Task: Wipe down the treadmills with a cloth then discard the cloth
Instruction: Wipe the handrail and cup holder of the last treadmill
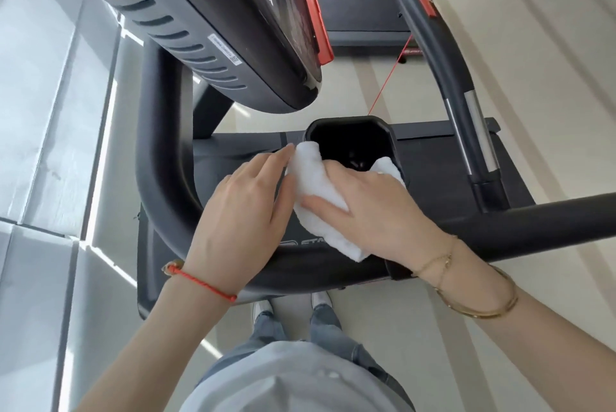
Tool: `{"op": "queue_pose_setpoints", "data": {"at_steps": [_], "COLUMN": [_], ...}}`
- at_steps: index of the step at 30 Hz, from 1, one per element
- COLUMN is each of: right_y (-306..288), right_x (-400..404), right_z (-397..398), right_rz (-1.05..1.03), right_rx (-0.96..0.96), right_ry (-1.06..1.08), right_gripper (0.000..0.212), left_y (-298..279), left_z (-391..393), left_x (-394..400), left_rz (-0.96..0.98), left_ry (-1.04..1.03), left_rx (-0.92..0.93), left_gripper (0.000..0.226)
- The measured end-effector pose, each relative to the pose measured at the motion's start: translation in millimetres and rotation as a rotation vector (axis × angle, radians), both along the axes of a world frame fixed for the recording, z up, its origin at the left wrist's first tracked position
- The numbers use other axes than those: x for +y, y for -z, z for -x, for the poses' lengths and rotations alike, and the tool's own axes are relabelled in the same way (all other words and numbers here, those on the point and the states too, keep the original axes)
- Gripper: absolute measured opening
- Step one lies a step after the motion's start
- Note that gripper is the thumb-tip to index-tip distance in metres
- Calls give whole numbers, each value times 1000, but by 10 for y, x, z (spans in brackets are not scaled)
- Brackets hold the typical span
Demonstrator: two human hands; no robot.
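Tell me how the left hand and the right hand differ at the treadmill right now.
The right hand lies on top of the white cloth, pressing it down beside the black cup holder; the left hand rests beside the cloth, touching only its edge. The right wrist wears gold bracelets, the left a red string bracelet. Both lie flat with fairly straight fingers.

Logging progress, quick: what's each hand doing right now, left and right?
Left hand: open, fingers straight, touching the edge of the white cloth.
Right hand: open, fingers flat, pressing the cloth onto the treadmill by its cup holder.
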State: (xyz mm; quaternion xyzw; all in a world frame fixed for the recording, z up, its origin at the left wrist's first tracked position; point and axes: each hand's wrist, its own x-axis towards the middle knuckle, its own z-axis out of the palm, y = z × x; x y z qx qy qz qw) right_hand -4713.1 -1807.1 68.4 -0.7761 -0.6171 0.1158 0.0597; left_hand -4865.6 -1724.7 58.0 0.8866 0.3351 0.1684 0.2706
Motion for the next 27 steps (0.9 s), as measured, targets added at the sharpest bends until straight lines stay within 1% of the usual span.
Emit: {"op": "queue_pose_setpoints", "data": {"at_steps": [1,2,5,9,10,11,13,15,16,17,18,19,21,22,24,25,27], "right_y": [-37,-74,-158,-227,-226,-219,-178,-164,-166,-182,-203,-214,-162,-120,-39,-15,6], "right_x": [-50,-94,-185,-252,-281,-314,-382,-441,-458,-466,-464,-449,-380,-326,-216,-163,-49], "right_z": [-75,-133,-252,-385,-404,-411,-430,-485,-541,-594,-643,-688,-751,-771,-831,-872,-977], "right_rz": [24,48,104,130,92,13,-180,-333,-404,-452,-487,-509,-445,-356,-185,-130,-97], "right_rx": [93,143,187,245,223,168,-30,-219,-281,-316,-346,-383,-417,-361,-127,-6,124], "right_ry": [-35,-80,-192,-204,-223,-257,-327,-312,-277,-218,-154,-100,-52,-63,-96,-118,-207], "right_gripper": [40,35,19,9,8,14,15,17,22,31,39,39,42,48,57,58,57], "left_y": [-5,-12,-36,-59,-63,-64,-68,-76,-77,-77,-73,-68,-47,-34,-7,4,25], "left_z": [-14,-33,-112,-249,-278,-303,-350,-393,-413,-430,-445,-459,-484,-493,-506,-508,-505], "left_x": [-7,-16,-58,-94,-100,-107,-129,-144,-152,-158,-166,-175,-195,-204,-219,-227,-240], "left_rz": [-1,2,17,11,11,13,29,44,43,36,29,25,29,34,35,34,34], "left_ry": [-5,-10,-20,-74,-92,-109,-144,-181,-196,-204,-210,-216,-232,-240,-252,-258,-272], "left_rx": [-3,-8,-23,-39,-40,-43,-55,-67,-66,-59,-50,-42,-29,-23,-13,-15,-26], "left_gripper": [43,43,46,47,47,47,48,48,47,47,46,46,47,48,51,52,53]}}
